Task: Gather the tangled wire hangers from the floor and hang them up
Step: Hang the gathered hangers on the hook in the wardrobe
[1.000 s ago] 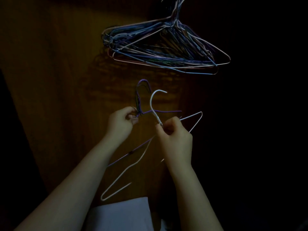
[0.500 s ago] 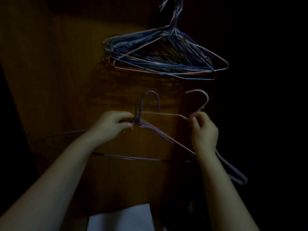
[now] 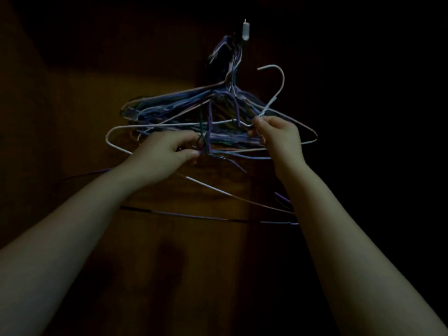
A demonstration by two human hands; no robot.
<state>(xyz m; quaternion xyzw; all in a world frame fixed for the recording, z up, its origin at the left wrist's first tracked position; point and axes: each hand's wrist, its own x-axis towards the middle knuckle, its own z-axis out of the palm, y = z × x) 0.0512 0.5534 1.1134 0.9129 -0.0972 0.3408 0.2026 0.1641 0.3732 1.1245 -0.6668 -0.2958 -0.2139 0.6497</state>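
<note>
Loads of thin blue, purple and pink wire hangers [image 3: 169, 105] dangle in one thick bunch from a small white wall hook [image 3: 245, 32], up against a dark brown wooden panel [image 3: 97, 105]. Right in front of that bunch, the right hand [image 3: 278, 137] pinches the neck of a white wire hanger [image 3: 273, 100], its hook pointing up. The left hand [image 3: 167, 151] is curled tight around the necks of a few purple and green wire hangers [image 3: 210, 122], a bit lower. Lighting's pretty dim.
</note>
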